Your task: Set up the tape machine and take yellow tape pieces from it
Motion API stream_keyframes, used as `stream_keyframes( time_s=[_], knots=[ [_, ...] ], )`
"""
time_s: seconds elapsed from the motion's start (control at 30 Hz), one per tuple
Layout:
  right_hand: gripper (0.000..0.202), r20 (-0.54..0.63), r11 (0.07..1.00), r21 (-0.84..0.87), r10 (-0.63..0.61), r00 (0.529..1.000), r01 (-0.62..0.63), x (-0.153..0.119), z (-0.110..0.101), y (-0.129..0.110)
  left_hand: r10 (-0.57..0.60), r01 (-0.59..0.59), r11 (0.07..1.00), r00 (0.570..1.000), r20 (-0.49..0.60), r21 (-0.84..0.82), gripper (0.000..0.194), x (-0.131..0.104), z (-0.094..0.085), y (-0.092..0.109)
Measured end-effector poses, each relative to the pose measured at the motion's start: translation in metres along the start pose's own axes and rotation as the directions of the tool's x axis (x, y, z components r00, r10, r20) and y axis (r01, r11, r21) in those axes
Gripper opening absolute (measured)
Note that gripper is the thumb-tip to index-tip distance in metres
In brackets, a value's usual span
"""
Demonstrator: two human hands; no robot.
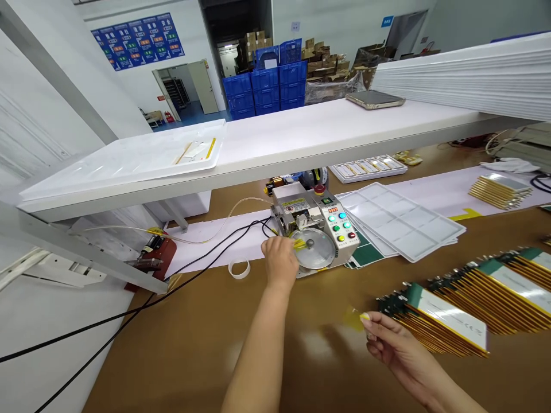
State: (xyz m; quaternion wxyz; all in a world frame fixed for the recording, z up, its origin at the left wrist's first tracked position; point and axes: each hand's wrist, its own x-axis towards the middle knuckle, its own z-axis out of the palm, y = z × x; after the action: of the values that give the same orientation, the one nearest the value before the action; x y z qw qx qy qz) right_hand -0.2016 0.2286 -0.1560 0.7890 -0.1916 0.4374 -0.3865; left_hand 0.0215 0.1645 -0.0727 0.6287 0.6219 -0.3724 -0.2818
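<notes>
Here, in the head view, the left hand [279,263] reaches out over the brown tabletop [193,344] to the small tape dispenser machine [316,229], its fingers pinched on a strip of yellow tape [300,243] at the machine's front edge, just beside the round metal disc [316,248]. The right hand [387,341] hovers nearer the body, low on the right, with a short yellow tape piece [355,318] stuck at its fingertip; the piece is blurred, so its exact shape is hard to make out, and the fingers look loosely curled rather than clenched. Just beside that hand lies a fanned row of flat battery packs [451,315] with gold edges and green circuit strips, running off toward the right edge.

Behind the machine, white moulded trays [400,221] are stacked on the tabletop, and a roll of clear tape [239,268] lies to the left of the left hand. Black cables [206,252] run from the machine across to the left. A white shelf [301,135] spans above it all, carrying a white tray [129,158].
</notes>
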Motion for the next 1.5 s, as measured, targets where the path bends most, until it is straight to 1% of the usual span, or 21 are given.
stream_keyframes(
  time_s=[0.03,0.07,0.1,0.13,0.17,0.2,0.27,0.3,0.37,0.43,0.5,0.67,0.8,0.9,1.0,1.07,1.17,1.27,1.37,1.43,1.5],
  knots=[
    [0.021,0.005,0.998,-0.039,-0.044,0.999,0.044,0.000,0.002,-0.003,0.129,-0.130,0.991,0.991,0.018,0.023,0.013,-0.008,0.000,0.010],
    [0.022,0.012,0.992,-0.083,-0.093,0.996,0.093,-0.001,0.005,-0.007,0.211,-0.211,0.977,0.978,0.009,0.017,0.009,-0.016,-0.001,0.018],
    [0.023,0.020,0.981,-0.126,-0.146,0.989,0.147,-0.002,0.010,-0.013,0.243,-0.243,0.970,0.970,-0.001,-0.018,0.004,-0.023,-0.004,0.025],
    [0.024,0.033,0.966,-0.165,-0.197,0.980,0.200,-0.003,0.016,-0.019,0.210,-0.209,0.974,0.978,-0.001,-0.082,0.002,-0.028,-0.007,0.030],
    [0.024,0.052,0.949,-0.195,-0.244,0.968,0.250,-0.004,0.023,-0.027,0.117,-0.111,0.979,0.993,0.025,-0.172,0.007,-0.033,-0.011,0.033],
    [0.025,0.080,0.932,-0.213,-0.281,0.956,0.292,-0.006,0.030,-0.035,0.010,0.015,0.965,0.996,0.093,-0.263,0.011,-0.037,-0.014,0.033],
    [0.025,0.155,0.914,-0.203,-0.325,0.933,0.352,-0.011,0.046,-0.052,-0.119,0.239,0.879,0.948,0.295,-0.412,0.016,-0.045,-0.020,0.027],
    [0.025,0.192,0.915,-0.171,-0.333,0.923,0.365,-0.014,0.054,-0.060,-0.125,0.317,0.817,0.912,0.390,-0.481,0.017,-0.050,-0.022,0.023],
    [0.025,0.257,0.930,-0.086,-0.327,0.910,0.358,-0.020,0.067,-0.072,-0.063,0.426,0.663,0.851,0.521,-0.615,0.023,-0.061,-0.021,0.012],
    [0.026,0.313,0.942,-0.052,-0.300,0.901,0.332,-0.024,0.076,-0.078,-0.007,0.500,0.520,0.813,0.582,-0.692,0.033,-0.075,-0.016,0.001],
    [0.026,0.371,0.940,-0.108,-0.264,0.890,0.324,-0.027,0.082,-0.078,-0.010,0.544,0.452,0.796,0.606,-0.707,0.043,-0.087,-0.008,-0.006],
    [0.024,0.513,0.900,-0.255,-0.185,0.838,0.355,-0.033,0.082,-0.073,-0.090,0.585,0.464,0.778,0.622,-0.665,0.049,-0.108,0.009,-0.015],
    [0.022,0.629,0.895,-0.301,-0.072,0.774,0.328,-0.042,0.080,-0.074,-0.090,0.579,0.470,0.783,0.616,-0.667,0.049,-0.118,0.016,-0.016],
    [0.023,0.619,0.837,-0.398,-0.057,0.784,0.375,-0.046,0.081,-0.073,-0.116,0.557,0.509,0.800,0.589,-0.656,0.048,-0.125,0.020,-0.016],
    [0.021,0.547,0.702,-0.532,-0.142,0.825,0.474,-0.047,0.080,-0.070,-0.120,0.550,0.520,0.805,0.581,-0.654,0.043,-0.130,0.022,-0.016],
    [0.018,0.516,0.574,-0.620,-0.215,0.829,0.535,-0.048,0.077,-0.068,-0.065,0.544,0.494,0.801,0.596,-0.678,0.037,-0.133,0.023,-0.016],
    [0.017,0.506,0.392,-0.712,-0.290,0.812,0.583,-0.050,0.071,-0.069,-0.005,0.534,0.480,0.795,0.607,-0.696,0.031,-0.138,0.023,-0.013],
    [0.022,0.493,0.278,-0.742,-0.390,0.777,0.610,-0.051,0.066,-0.070,-0.056,0.538,0.541,0.790,0.611,-0.646,0.038,-0.144,0.025,-0.009],
    [0.033,0.476,0.273,-0.740,-0.434,0.765,0.615,-0.052,0.062,-0.069,-0.076,0.536,0.584,0.784,0.616,-0.610,0.050,-0.151,0.027,-0.006],
    [0.036,0.489,0.307,-0.722,-0.407,0.771,0.620,-0.052,0.059,-0.066,-0.054,0.495,0.591,0.812,0.581,-0.637,0.050,-0.155,0.028,-0.003],
    [0.041,0.528,0.346,-0.694,-0.352,0.773,0.631,-0.053,0.056,-0.063,-0.035,0.429,0.600,0.858,0.513,-0.676,0.048,-0.159,0.028,0.000]
  ],
)
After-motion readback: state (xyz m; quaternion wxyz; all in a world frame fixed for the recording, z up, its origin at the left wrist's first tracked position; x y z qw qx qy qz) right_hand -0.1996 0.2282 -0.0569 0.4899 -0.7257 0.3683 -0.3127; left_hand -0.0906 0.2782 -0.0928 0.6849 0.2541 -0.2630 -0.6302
